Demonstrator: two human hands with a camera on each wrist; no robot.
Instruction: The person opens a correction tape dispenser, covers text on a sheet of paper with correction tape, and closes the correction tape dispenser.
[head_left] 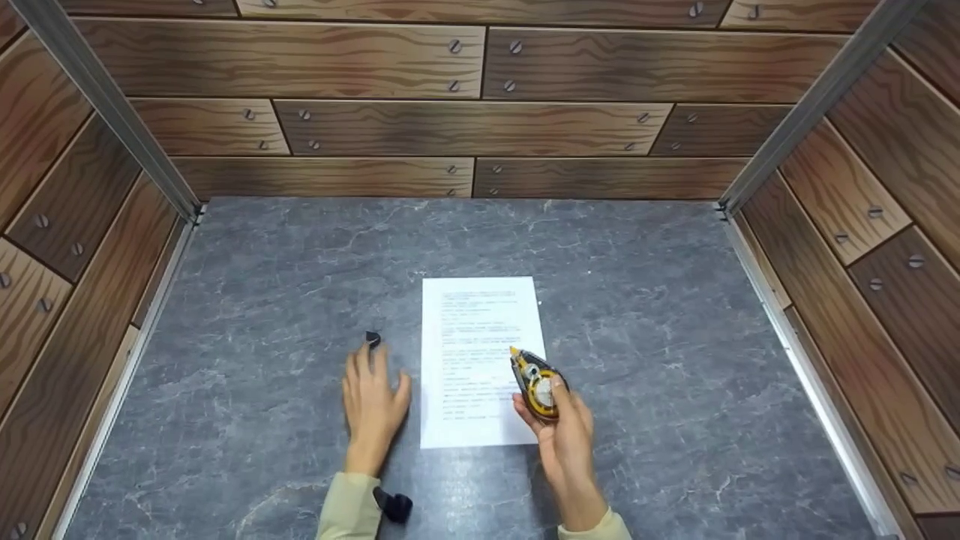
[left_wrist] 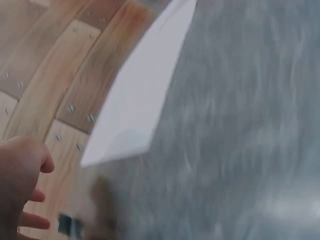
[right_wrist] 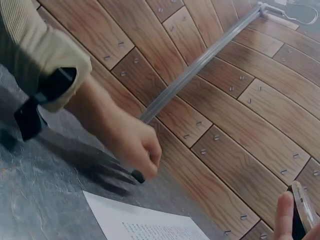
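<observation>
My right hand holds a black and yellow correction tape with a clear window. Its yellow tip points away from me, over the right part of a printed white sheet. Left of the sheet is my left hand, palm down with loosely extended fingers and the thumb apart. A small black cap-like piece lies just beyond its fingertips. In the left wrist view that dark piece appears slightly apart from the fingers; whether any finger touches it, I cannot tell.
The sheet lies on a grey marble-patterned table. Wood-patterned panels enclose the back and both sides, with metal posts at the corners. A black strap is on the left sleeve.
</observation>
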